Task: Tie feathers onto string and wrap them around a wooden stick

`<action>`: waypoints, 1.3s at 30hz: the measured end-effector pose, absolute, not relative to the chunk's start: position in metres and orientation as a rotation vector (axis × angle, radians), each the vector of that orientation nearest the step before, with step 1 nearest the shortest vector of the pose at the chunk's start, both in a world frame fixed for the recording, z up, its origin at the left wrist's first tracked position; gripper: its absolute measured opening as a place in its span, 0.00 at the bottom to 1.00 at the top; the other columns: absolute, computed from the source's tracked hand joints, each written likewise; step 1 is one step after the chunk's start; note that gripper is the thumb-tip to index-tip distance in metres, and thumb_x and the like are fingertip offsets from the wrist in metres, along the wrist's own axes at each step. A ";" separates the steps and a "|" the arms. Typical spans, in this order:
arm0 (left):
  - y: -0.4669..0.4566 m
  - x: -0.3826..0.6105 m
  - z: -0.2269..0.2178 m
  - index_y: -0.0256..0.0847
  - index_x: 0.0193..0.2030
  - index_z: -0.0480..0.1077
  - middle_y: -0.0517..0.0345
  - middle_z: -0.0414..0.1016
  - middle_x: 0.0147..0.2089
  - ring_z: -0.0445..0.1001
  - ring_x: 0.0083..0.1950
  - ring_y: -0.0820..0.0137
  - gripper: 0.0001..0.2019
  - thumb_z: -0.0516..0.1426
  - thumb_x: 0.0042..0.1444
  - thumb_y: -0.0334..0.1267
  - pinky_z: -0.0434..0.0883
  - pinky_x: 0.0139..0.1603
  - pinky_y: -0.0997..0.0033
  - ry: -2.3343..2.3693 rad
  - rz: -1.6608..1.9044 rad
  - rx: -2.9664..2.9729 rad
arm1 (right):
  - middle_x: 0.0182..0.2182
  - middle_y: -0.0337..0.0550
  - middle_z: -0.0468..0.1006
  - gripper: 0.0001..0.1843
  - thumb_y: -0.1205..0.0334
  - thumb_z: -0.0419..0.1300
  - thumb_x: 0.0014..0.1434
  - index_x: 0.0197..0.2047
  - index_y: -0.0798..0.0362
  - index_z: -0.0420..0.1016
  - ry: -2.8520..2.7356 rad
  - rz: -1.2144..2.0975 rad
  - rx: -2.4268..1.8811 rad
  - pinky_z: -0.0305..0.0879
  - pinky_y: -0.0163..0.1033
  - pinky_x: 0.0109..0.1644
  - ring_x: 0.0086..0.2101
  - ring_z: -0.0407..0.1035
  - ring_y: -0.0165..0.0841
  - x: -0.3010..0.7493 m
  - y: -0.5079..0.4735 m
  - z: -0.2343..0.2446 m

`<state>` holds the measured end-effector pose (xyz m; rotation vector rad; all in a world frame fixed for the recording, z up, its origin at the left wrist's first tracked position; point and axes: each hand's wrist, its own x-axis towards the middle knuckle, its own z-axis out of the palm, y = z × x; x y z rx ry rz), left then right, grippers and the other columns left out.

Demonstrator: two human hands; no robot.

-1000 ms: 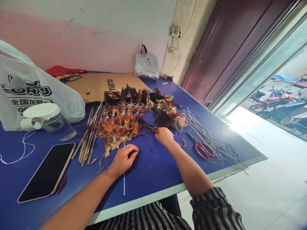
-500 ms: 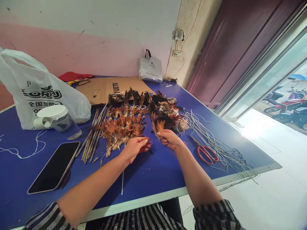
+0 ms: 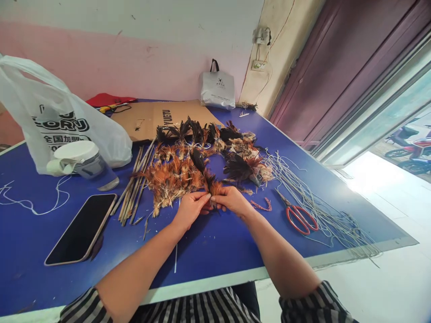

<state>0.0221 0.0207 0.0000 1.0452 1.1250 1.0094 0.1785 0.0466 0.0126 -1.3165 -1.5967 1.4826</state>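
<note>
My left hand (image 3: 194, 207) and my right hand (image 3: 232, 200) meet above the near middle of the blue table. My right fingers are closed on the base of a small feather bundle (image 3: 209, 180), brown-orange low down with a long dark plume pointing away. The left fingertips pinch at the same base, touching the right ones; the quill ends are hidden between them. Just beyond lie rows of orange-brown feather tufts (image 3: 175, 177). Dark feathers (image 3: 240, 167) lie past my right hand. A short red-and-white twisted cord (image 3: 262, 205) rests beside the right wrist.
Red-handled scissors (image 3: 302, 219) and long pale strings (image 3: 313, 202) lie on the right. On the left are thin sticks (image 3: 133, 193), a phone (image 3: 81, 229), a lidded plastic jar (image 3: 88, 163) and a white plastic bag (image 3: 67, 121). Cardboard (image 3: 144, 117) and a silver bag (image 3: 218, 89) stand behind.
My hands were apart and have come together. The right hand moved left with the feather bundle, and the left fingertips now meet its base. The view has shifted slightly.
</note>
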 end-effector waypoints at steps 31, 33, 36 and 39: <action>0.027 0.004 -0.005 0.37 0.31 0.74 0.56 0.75 0.26 0.74 0.27 0.69 0.08 0.59 0.48 0.39 0.68 0.24 0.75 1.166 0.863 1.279 | 0.28 0.41 0.78 0.09 0.61 0.61 0.49 0.32 0.57 0.76 -1.923 1.064 -1.285 0.62 0.34 0.32 0.29 0.70 0.32 0.174 0.044 -0.004; 0.027 0.005 -0.001 0.35 0.30 0.73 0.56 0.75 0.26 0.75 0.27 0.71 0.08 0.61 0.46 0.39 0.68 0.23 0.77 1.138 0.882 1.143 | 0.29 0.41 0.78 0.10 0.61 0.62 0.47 0.34 0.58 0.76 -1.818 1.182 -1.230 0.63 0.34 0.33 0.29 0.69 0.31 0.174 0.045 -0.001; 0.027 0.005 0.004 0.34 0.28 0.71 0.57 0.75 0.25 0.74 0.25 0.74 0.10 0.63 0.42 0.39 0.67 0.23 0.80 1.116 0.886 0.998 | 0.26 0.40 0.76 0.13 0.61 0.64 0.45 0.34 0.59 0.74 -1.649 1.366 -1.193 0.62 0.32 0.29 0.25 0.67 0.27 0.174 0.044 0.005; 0.028 0.004 0.005 0.34 0.27 0.70 0.60 0.74 0.23 0.74 0.25 0.75 0.12 0.66 0.39 0.38 0.67 0.23 0.81 1.073 0.894 0.915 | 0.21 0.37 0.72 0.12 0.60 0.64 0.45 0.31 0.59 0.72 -1.531 1.498 -1.205 0.60 0.31 0.25 0.21 0.64 0.25 0.175 0.043 0.010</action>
